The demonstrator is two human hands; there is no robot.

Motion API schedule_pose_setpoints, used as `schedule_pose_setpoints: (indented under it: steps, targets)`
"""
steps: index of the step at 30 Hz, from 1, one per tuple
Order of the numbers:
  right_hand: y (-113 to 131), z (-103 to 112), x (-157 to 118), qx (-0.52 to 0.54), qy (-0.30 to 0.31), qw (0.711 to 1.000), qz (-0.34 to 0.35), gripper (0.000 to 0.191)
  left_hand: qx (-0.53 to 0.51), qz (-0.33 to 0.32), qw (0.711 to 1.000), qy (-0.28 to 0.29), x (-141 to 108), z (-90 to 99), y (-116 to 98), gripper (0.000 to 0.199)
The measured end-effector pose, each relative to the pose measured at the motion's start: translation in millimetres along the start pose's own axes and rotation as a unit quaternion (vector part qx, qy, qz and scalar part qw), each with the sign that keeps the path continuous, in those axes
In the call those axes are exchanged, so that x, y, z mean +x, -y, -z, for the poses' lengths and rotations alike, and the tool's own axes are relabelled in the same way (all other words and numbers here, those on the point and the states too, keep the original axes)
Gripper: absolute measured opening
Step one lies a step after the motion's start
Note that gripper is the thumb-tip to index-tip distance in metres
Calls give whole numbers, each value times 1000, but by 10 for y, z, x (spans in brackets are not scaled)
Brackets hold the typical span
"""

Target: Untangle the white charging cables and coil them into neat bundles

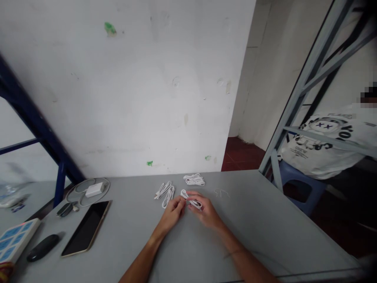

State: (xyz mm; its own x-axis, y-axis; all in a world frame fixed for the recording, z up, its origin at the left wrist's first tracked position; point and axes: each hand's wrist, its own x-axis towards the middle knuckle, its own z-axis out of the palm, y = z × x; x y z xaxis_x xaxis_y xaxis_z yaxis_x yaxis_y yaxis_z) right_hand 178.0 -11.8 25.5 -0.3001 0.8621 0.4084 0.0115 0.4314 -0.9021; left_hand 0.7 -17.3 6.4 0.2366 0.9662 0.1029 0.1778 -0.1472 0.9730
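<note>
A coiled white cable (195, 203) is held between both hands, just above the grey table (126, 239). My right hand (205, 210) closes its fingers round the right part of the coil. At the coil's left end, my left hand (174, 210) pinches, its fingertips partly hidden. Two white cable bundles (168, 195) lie just beyond my left hand. Another bundled white cable (194, 179) rests farther back, near the wall. Thin white ties or strings (221, 193) lie to the right of my right hand.
On the left are a tablet (86, 228), a black mouse (43, 247), a power strip (18, 240) and a white charger (94, 190) with its cable. Metal frames (297, 94) rise at both sides. A person in a white shirt (326, 141) sits at the right by a blue stool (300, 186).
</note>
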Motion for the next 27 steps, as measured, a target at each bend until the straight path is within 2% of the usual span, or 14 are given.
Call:
schedule_pose_setpoints:
  steps: [2,5,10,13,17,22,25,27]
  targets:
    - [-3,-19,-11,-59,-9,998,28,22,-30,16,999,26,-4,-29,-9,60]
    - [-29,-36,-20,-89,-4,995,52,29,-78,45,995,44,-4,-57,28,60]
    - [-32,-11,-22,-91,26,995,44,37,-122,75,989,25,-6,-35,80,59]
    - [21,55,-20,-73,39,997,-4,37,-96,76,992,25,-4,-14,60,59]
    - [65,134,-8,-25,27,996,-87,32,-68,76,994,32,-3,-28,38,53]
    - [-69,65,17,61,-51,987,-142,35,-16,71,994,79,-60,-106,-28,46]
    - [-171,6,9,92,-92,975,-180,30,46,27,994,98,-89,-131,-92,47]
    - [-202,-2,-2,141,-85,958,-235,22,87,-15,992,86,-91,-121,-120,49]
